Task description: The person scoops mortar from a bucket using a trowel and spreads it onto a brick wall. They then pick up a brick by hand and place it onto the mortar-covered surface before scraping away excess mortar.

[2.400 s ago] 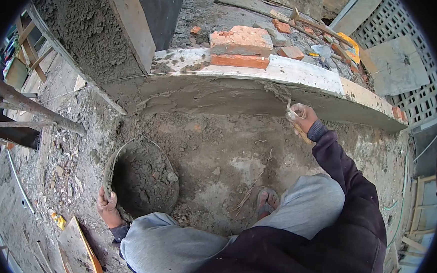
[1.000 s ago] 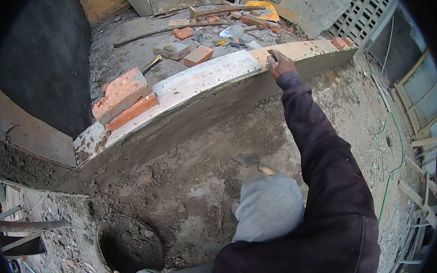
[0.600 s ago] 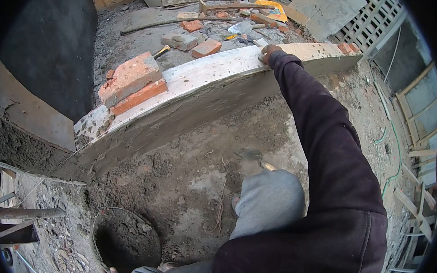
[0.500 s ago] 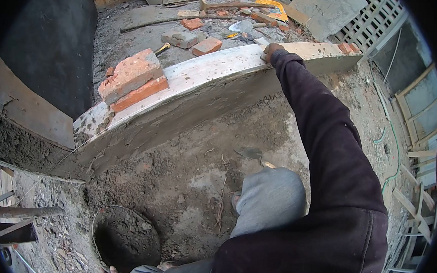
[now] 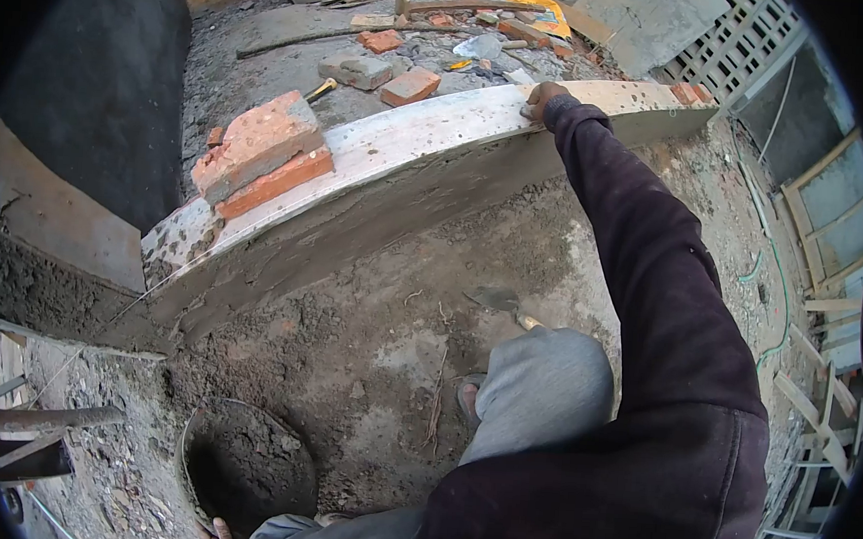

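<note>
My right hand (image 5: 543, 100) reaches far forward and is closed over the top of a long pale wooden board (image 5: 431, 119) set on edge. Wet grey mortar (image 5: 437, 186) coats the face below the board. At the bottom edge, only the fingers of my left hand (image 5: 225, 537) show, curled at the rim of a round mortar pan (image 5: 186, 452) holding dark mortar. A trowel (image 5: 494, 299) lies on the ground by my knee, its handle partly hidden. Two stacked bricks (image 5: 270, 161) sit at the board's left part.
Beyond the board lie loose bricks (image 5: 410, 86), a yellow-handled tool (image 5: 321, 90), a hammer-shaped wooden piece (image 5: 467, 8) and a yellow sack (image 5: 541, 14). A string (image 5: 143, 296) runs at the left corner. A green hose (image 5: 785, 301) and wooden frames (image 5: 830, 215) stand right.
My right hand has shifted slightly right along the board. My knee has also moved a little right, showing more of my foot. More of my left fingers shows at the pan.
</note>
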A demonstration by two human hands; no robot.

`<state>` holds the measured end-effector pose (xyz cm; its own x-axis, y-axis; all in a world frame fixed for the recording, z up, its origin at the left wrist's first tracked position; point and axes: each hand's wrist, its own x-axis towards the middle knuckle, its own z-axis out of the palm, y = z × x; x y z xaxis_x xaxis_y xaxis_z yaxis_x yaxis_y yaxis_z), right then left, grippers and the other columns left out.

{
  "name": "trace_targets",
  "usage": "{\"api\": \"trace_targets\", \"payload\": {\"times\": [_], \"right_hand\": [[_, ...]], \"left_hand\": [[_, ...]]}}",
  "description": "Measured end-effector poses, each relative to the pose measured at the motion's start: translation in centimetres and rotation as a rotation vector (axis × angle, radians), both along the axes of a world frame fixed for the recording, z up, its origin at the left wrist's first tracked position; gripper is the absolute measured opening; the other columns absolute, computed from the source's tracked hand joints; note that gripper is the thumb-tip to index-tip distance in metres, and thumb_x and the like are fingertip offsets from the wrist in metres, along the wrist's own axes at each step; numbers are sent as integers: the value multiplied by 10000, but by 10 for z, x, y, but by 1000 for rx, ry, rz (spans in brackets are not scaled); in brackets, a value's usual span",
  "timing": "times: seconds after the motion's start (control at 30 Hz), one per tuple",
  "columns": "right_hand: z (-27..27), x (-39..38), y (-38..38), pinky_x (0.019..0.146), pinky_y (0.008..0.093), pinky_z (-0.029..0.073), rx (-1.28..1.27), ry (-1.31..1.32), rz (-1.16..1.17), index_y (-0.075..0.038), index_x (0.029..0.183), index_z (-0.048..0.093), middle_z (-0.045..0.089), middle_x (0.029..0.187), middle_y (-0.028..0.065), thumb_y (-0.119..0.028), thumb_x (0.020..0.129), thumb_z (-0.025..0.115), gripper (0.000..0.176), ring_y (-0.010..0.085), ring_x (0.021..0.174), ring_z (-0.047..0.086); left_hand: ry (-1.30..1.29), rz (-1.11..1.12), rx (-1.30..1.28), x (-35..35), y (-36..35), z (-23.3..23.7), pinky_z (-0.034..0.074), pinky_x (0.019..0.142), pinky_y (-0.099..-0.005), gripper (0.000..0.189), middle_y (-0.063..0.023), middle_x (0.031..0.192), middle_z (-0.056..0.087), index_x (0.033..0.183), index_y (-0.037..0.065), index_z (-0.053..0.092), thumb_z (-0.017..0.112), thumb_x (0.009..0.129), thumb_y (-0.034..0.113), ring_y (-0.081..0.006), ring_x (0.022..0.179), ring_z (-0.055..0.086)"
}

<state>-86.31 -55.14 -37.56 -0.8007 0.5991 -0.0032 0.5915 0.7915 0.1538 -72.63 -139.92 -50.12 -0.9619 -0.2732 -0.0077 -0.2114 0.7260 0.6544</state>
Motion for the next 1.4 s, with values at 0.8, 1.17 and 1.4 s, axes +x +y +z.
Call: {"api": "trace_targets", "payload": {"times": [0.8, 1.17, 1.4], "right_hand": [[147, -78, -205, 788, 386, 431, 166, -37, 859, -20, 1101, 466, 551, 992, 191, -391, 618, 638, 633, 332, 915, 537], [33, -42, -38, 856, 383, 389, 155, -391, 387, -228, 1244, 375, 453, 1175, 92, -96, 445, 735, 887, 265, 1054, 468], [44, -29, -43, 747, 379, 433, 148, -339, 397, -168, 1147, 417, 504, 1022, 181, -178, 579, 637, 609, 303, 875, 543]], "left_hand": [[79, 90, 545, 3, -6, -10, 370, 837, -300, 541, -145, 1128, 475, 1234, -24, 350, 558, 810, 241, -230, 961, 466], [-21, 79, 309, -12, 16, 14, 379, 800, -288, 471, -127, 1024, 523, 1161, -22, 429, 548, 792, 246, -201, 901, 488], [-29, 47, 282, -11, 15, 10, 385, 776, -281, 434, -116, 958, 553, 1114, -21, 480, 541, 781, 249, -183, 863, 502]]}}
